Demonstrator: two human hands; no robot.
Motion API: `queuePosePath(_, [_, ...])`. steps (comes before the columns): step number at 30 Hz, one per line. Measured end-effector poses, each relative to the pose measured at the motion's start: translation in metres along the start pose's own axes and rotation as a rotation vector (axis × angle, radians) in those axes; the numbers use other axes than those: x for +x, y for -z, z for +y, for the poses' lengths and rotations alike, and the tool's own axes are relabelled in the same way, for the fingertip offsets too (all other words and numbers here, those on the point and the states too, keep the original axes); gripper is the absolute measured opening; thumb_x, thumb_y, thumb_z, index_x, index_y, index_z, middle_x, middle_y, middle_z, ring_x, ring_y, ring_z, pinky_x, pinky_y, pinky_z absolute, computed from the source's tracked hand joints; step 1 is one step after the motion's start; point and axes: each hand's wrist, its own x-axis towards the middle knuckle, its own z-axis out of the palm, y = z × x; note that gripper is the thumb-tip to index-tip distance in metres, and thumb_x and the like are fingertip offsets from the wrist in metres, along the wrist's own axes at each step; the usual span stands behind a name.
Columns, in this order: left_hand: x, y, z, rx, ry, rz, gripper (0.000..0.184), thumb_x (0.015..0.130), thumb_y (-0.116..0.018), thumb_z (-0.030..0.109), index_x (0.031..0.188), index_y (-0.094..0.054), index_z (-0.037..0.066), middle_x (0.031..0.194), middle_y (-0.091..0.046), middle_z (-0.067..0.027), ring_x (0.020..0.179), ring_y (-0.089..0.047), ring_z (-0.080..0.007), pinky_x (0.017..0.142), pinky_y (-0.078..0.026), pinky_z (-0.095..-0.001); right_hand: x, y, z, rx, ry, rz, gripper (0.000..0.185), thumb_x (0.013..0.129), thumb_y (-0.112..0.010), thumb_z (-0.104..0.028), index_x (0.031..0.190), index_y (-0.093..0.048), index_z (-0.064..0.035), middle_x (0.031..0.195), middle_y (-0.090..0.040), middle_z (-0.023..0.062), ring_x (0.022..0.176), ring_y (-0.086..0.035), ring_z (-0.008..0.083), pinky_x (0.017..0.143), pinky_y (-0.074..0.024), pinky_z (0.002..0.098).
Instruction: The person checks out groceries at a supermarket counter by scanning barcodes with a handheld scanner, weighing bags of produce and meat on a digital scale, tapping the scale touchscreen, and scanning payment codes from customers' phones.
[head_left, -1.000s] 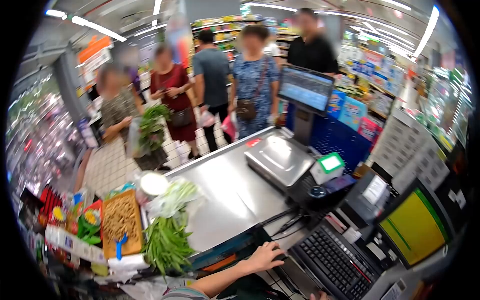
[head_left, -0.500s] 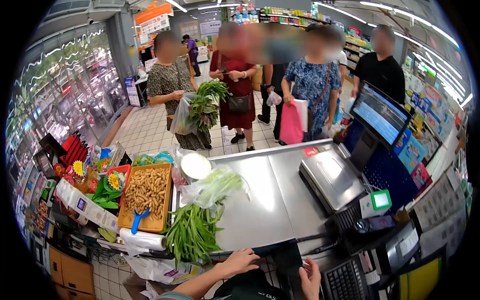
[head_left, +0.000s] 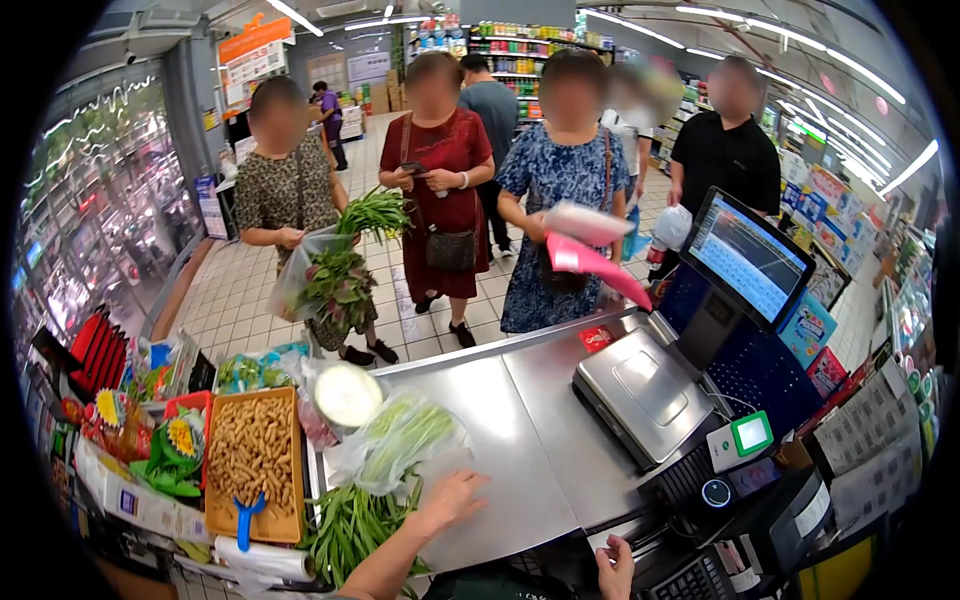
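My left hand (head_left: 455, 498) reaches over the metal counter (head_left: 520, 470), fingers stretched out and holding nothing. Just left of it lie loose long-leaved greens (head_left: 350, 535), and beyond them a clear plastic bag of pale green vegetables (head_left: 405, 440). A large round white cut vegetable (head_left: 348, 394), perhaps a winter melon, sits behind that bag. Low on the right, my right hand (head_left: 615, 568) hovers near the keyboard (head_left: 685, 580). Its fingers are half curled and apart, with nothing visible in them.
A metal scale (head_left: 640, 390), a monitor (head_left: 750, 255) and a small green-and-white payment device (head_left: 745, 435) stand right. A peanut tray (head_left: 255, 440) with a blue scoop (head_left: 248, 520) is left. Several people stand beyond the counter, one holding bagged greens (head_left: 335, 275), another a pink item (head_left: 600, 265).
My left hand has moved up and forward over the counter; my right hand has curled slightly. The camera view has shifted. A person in a blue dress has raised the pink item toward the counter.
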Motion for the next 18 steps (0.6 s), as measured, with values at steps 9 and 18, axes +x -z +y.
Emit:
queuePosePath(9, [0.016, -0.012, -0.02, -0.102, -0.025, 0.037, 0.054, 0.074, -0.073, 0.027, 0.122, -0.056, 0.009, 0.121, -0.053, -0.0178, 0.112, -0.051, -0.0366, 0.094, -0.042, -0.0482, -0.002, -0.001, -0.015, -0.189, -0.029, 0.061, 0.038, 0.091, -0.061, -0.021, 0.122, -0.056, -0.0015, 0.112, -0.062, 0.0134, 0.095, -0.059, 0.021, 0.081, -0.0475, 0.0307])
queuePosePath(18, [-0.017, 0.043, -0.089, 0.295, 0.659, 0.23, 0.105, 0.064, -0.08, 0.044, 0.146, -0.025, 0.007, 0.15, -0.015, -0.0293, 0.141, -0.012, -0.0423, 0.108, -0.009, -0.0641, 0.007, -0.032, -0.041, -0.222, 0.112, -0.367, 0.033, 0.091, -0.061, -0.02, 0.117, -0.058, -0.0003, 0.106, -0.062, 0.0146, 0.092, -0.06, 0.0254, 0.082, -0.0483, 0.0327])
